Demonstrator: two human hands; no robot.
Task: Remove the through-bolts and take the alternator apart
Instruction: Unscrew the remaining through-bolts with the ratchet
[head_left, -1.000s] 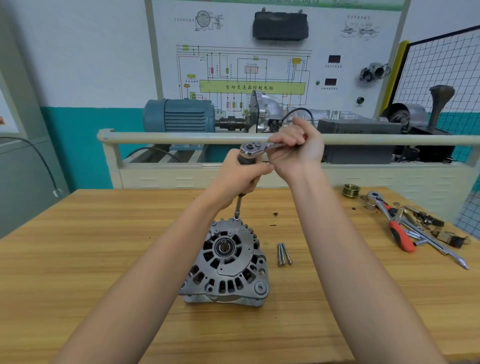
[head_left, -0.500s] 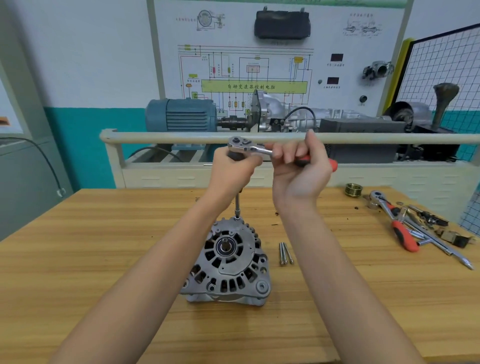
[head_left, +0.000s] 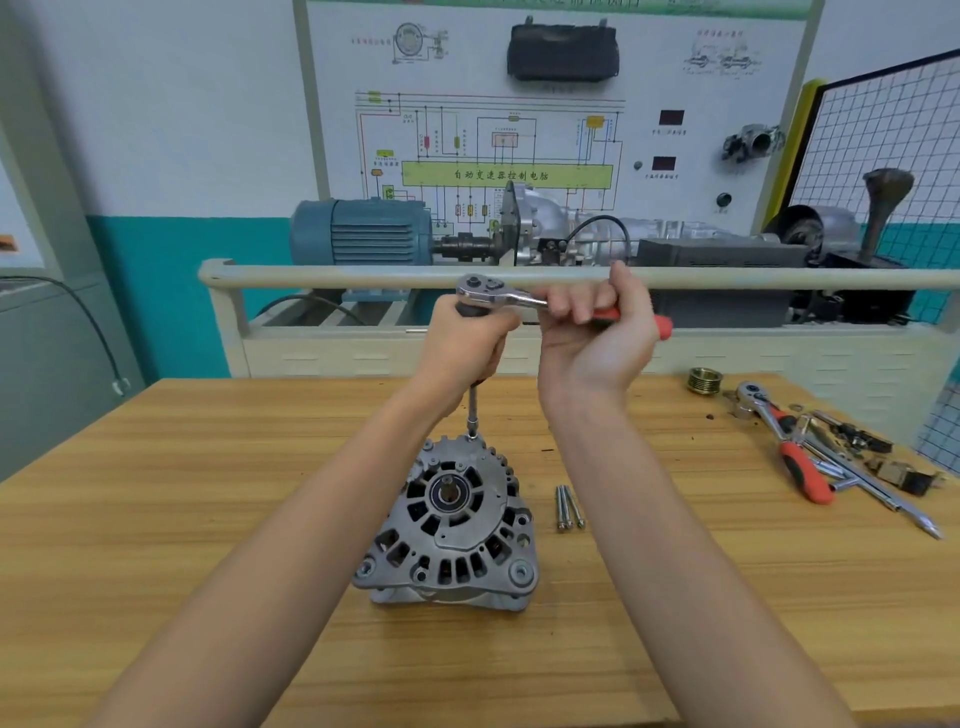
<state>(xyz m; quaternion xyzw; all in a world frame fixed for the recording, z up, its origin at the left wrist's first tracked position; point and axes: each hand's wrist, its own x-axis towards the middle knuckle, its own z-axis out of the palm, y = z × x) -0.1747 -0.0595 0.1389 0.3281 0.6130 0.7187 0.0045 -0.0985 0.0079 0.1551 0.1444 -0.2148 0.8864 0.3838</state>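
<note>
A grey alternator (head_left: 452, 525) stands on the wooden table (head_left: 208, 493), shaft end up. A ratchet wrench (head_left: 498, 293) with a red handle sits on a long extension bar (head_left: 472, 410) whose socket meets the alternator's far edge. My left hand (head_left: 462, 343) grips the top of the extension just under the ratchet head. My right hand (head_left: 597, 338) holds the ratchet handle, its red end sticking out to the right. Three removed through-bolts (head_left: 569, 506) lie side by side just right of the alternator.
At the table's right lie a second red-handled ratchet (head_left: 784, 441), extension bars, a screwdriver and small parts (head_left: 883, 462). A brass-coloured pulley (head_left: 704, 379) sits near the far edge. Behind the table a railed training rig (head_left: 467, 278) carries a blue motor (head_left: 363, 234).
My right hand has swung the ratchet handle clockwise to the right, showing its red end. My left hand stays on the extension. The alternator and bolts have not moved.
</note>
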